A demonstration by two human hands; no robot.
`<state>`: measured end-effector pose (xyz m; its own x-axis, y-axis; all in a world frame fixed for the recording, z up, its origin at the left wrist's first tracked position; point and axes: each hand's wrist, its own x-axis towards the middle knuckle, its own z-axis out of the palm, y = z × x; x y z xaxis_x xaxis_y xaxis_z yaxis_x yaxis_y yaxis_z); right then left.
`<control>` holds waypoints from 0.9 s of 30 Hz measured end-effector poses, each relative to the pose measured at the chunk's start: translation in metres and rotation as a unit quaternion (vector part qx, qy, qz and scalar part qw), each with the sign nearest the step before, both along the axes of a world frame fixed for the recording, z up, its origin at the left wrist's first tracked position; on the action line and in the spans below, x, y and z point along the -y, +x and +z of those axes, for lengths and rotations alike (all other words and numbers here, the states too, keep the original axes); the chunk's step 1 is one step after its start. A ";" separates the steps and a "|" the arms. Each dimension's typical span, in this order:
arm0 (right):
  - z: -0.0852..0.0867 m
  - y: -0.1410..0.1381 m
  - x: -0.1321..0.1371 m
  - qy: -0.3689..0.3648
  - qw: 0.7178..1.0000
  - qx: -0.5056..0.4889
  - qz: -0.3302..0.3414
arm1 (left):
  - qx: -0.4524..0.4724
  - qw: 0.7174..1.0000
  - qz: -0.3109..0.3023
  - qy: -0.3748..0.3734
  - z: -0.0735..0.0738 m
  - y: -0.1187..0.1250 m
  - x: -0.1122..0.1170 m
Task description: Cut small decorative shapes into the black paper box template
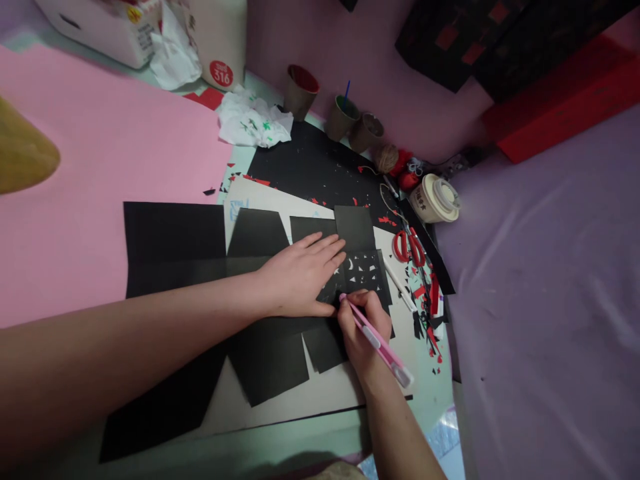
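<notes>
My left hand (pixel 303 277) lies flat with its fingers stretched out, pressing on a black paper cutout (pixel 267 233) with several flaps. Small moon, star and triangle holes pierce the panel beside its fingertips. In my right hand (pixel 365 327) is a pink craft knife (pixel 377 343), held like a pen, its front end down against the panel. The blade tip itself is too small to make out. Beneath the black paper lies a white board (pixel 230 407), showing between the flaps and along the near side.
Red-handled scissors (pixel 409 248), a white pen-like tool (pixel 400 285) and red and black scraps lie to the right. Behind stand a lidded cup (pixel 435 199), several paint cups (pixel 343 118), a twine ball (pixel 387 159) and crumpled tissue (pixel 255 120). Pink paper (pixel 100 153) covers the left.
</notes>
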<state>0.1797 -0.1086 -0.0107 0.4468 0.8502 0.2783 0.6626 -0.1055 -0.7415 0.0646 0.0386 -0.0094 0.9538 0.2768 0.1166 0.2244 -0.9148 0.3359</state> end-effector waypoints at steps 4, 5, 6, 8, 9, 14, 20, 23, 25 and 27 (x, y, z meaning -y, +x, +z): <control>-0.001 0.000 -0.001 0.005 1.000 0.011 0.000 | -0.006 1.000 0.001 0.003 0.000 0.000 0.000; -0.001 0.000 -0.001 0.006 1.000 0.011 -0.001 | -0.007 1.000 0.001 0.003 0.000 0.000 0.000; -0.002 0.001 -0.002 0.007 1.000 0.011 -0.002 | -0.008 1.000 0.001 0.004 0.000 0.000 0.000; -0.003 0.001 -0.001 0.009 1.000 0.006 -0.002 | -0.007 1.000 0.001 0.005 0.000 0.000 0.000; -0.003 0.001 -0.001 0.010 1.000 0.001 0.000 | -0.006 1.000 0.001 0.005 0.000 0.000 0.000; -0.001 0.001 0.000 0.003 1.000 -0.001 0.007 | -0.006 1.000 0.001 0.006 -0.001 -0.001 0.000; 0.001 0.001 0.000 0.001 1.000 0.005 0.013 | -0.006 1.000 0.000 0.003 0.000 -0.001 0.000; 0.001 0.001 0.000 -0.002 1.000 0.006 0.016 | -0.007 1.000 -0.001 0.002 0.000 0.000 -0.001; 0.002 0.001 0.000 0.010 1.000 -0.009 0.011 | -0.009 1.000 -0.001 0.004 0.001 0.000 -0.001; 0.003 0.000 0.000 0.035 0.999 -0.035 -0.005 | -0.009 1.000 -0.001 0.006 0.001 0.000 -0.001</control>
